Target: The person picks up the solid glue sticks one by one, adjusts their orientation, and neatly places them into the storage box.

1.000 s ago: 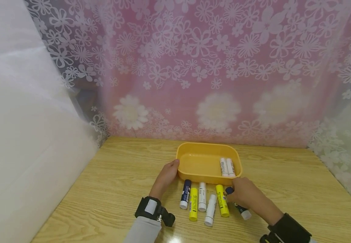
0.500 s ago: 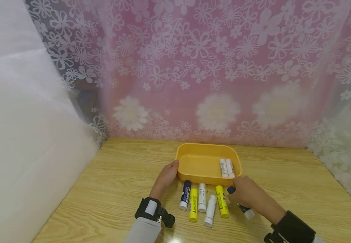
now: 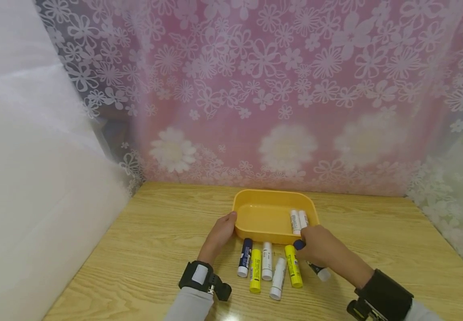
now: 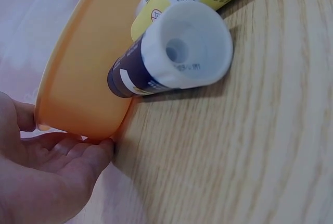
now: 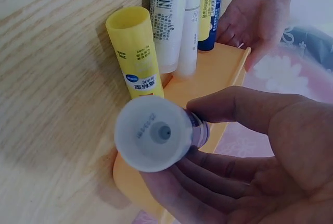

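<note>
My left hand (image 3: 221,232) grips the left end of a yellow plastic tub (image 3: 271,237), thumb at the rim and fingers against the outer wall (image 4: 88,94). My right hand (image 3: 321,247) pinches a dark blue glue stick (image 3: 317,269) between thumb and fingers, by the tub's front right corner. Its hollow white base (image 5: 153,133) faces the right wrist camera. Two white glue sticks (image 3: 295,221) lie inside the tub at its right end. Part of one is hidden behind my right hand.
In front of the tub lie a dark blue glue stick (image 3: 245,257), a yellow one (image 3: 255,271), two white ones (image 3: 267,261) and another yellow one (image 3: 293,266). The wooden table (image 3: 135,249) meets a pink floral curtain (image 3: 223,111) behind the tub.
My right hand has shifted up and left, closer to the tub's front wall, carrying the dark blue glue stick. My left hand and the tub stay in place.
</note>
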{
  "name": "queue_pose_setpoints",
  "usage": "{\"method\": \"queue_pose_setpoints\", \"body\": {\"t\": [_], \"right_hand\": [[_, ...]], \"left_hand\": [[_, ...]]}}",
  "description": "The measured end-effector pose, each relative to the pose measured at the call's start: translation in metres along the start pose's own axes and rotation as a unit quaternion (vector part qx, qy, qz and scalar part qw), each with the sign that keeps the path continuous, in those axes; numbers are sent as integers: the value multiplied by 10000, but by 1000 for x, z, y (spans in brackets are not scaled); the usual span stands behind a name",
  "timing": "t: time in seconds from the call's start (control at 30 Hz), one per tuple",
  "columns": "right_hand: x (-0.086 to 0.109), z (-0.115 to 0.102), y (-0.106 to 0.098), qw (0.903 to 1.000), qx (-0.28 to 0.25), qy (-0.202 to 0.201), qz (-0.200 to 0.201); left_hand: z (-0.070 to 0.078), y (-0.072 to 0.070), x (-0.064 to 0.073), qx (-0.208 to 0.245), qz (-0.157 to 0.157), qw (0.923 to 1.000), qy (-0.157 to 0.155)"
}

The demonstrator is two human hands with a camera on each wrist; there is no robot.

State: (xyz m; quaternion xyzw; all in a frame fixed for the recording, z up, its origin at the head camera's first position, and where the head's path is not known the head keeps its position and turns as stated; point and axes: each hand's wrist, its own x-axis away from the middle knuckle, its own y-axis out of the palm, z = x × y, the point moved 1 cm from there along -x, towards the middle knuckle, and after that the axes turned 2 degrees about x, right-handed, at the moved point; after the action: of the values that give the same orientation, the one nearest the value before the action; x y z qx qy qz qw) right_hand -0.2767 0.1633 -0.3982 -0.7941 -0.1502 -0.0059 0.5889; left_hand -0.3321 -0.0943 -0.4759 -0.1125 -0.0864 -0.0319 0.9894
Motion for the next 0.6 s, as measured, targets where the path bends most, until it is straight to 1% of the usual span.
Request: {"method": "queue_pose_setpoints", "body": {"t": [0.17, 0.33, 0.47, 0.6], "right_hand": [[-1, -5, -5, 9998, -24, -171, 65], [-2, -11, -11, 9997, 71, -233, 72], [-4, -15, -17, 9991, 175, -374, 120], [-8, -19, -23, 9982, 170, -538, 210]], "left_hand": [[0, 0, 1, 37, -3, 10000, -1], [0, 1, 2, 61, -4, 10000, -19], [0, 1, 2, 23, 30, 10000, 70], [2, 1, 3, 23, 72, 9999, 118]]}}
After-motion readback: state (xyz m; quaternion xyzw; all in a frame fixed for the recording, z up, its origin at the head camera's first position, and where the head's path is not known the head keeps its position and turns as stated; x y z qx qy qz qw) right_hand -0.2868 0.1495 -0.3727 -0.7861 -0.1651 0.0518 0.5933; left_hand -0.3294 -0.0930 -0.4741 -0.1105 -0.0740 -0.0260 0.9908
